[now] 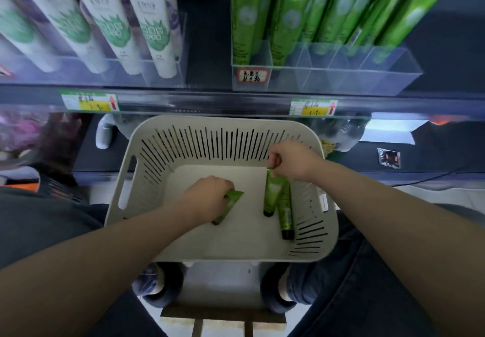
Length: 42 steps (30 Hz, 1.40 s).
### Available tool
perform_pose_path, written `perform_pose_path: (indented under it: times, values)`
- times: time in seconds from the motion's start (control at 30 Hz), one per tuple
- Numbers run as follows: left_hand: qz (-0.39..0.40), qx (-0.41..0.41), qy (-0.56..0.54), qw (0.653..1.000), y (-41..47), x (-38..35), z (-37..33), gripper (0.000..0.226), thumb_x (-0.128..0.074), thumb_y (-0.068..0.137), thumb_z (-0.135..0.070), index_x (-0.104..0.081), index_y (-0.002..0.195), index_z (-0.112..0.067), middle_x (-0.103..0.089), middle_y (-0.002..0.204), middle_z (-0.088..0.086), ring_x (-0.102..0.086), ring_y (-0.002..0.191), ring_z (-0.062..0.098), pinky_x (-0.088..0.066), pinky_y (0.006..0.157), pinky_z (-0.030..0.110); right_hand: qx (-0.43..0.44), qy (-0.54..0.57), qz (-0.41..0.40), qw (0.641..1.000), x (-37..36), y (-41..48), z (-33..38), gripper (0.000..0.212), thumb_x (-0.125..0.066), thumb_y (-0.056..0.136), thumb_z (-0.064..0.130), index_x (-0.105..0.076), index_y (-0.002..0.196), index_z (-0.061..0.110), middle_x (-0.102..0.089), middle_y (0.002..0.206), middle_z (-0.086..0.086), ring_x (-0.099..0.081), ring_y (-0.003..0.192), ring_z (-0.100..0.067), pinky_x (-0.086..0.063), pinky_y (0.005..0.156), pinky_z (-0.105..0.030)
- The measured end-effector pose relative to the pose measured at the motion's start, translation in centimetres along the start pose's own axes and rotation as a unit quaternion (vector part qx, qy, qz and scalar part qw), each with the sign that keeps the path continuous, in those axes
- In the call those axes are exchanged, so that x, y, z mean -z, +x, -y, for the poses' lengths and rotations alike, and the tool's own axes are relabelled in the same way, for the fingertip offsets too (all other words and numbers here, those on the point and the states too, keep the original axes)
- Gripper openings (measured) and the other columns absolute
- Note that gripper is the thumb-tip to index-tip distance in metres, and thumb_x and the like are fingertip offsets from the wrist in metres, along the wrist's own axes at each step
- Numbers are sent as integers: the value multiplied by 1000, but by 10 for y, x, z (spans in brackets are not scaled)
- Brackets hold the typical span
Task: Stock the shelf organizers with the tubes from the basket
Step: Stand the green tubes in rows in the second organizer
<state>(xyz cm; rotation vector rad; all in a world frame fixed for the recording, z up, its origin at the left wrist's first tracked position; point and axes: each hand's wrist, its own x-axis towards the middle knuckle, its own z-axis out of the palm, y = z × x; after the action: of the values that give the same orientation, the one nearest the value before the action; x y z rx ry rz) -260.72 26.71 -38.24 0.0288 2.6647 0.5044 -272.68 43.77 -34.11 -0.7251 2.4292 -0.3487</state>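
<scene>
The white slotted basket [123,179] sits closest, between the person's knees, so both arms can drop straight in. At about 8 o'clock on its floor the left hand [210,196] has its fingers curled over a flat-lying green tube [235,197], grasping it near the crimped end. At 2 o'clock the right hand [294,162] pinches the crimp of a second green tube [271,192], which hangs cap-down, probably to lift it ready for slotting upright. A third tube [286,218] lies loose at 4 o'clock, just beside the hanging one. Farther off, at 1 o'clock, the clear divided organizer [367,74] holds matching green tubes [246,21] standing cap-down. Several front cells look unfilled, likely their destination. White tubes [118,24] fill 11 o'clock.
</scene>
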Motion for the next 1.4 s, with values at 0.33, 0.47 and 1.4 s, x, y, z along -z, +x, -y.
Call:
perform_pose_path:
  times: [0.33, 0.47, 1.4]
  values:
    - [-114, -52, -13, 992, -13, 69, -46, 12, -53, 90, -13, -62, 98, -10, -65, 96, 7, -59, 92, 22, -40, 71, 26, 14, 78, -97, 992, 51, -46, 13, 17, -74, 76, 4, -65, 79, 18, -59, 72, 8, -59, 77, -10, -45, 66, -17]
    - [-159, -70, -2, 985, -19, 98, -70, 14, -55, 89, -14, -61, 102, -15, -65, 98, 3, -59, 92, 21, -40, 73, 26, 27, 69, -137, 988, 71, -65, 16, 14, -74, 77, 7, -66, 78, 19, -62, 74, 6, -61, 77, -11, -48, 67, -19]
    - [-310, -129, 53, 940, 15, 249, -198, 41, -56, 93, -18, -49, 133, -14, -60, 125, 13, -62, 99, 26, -45, 83, 29, 68, 0, -353, 933, 234, -134, -19, 12, -62, 85, 6, -70, 91, 12, -61, 81, 1, -57, 79, -13, -38, 69, -19]
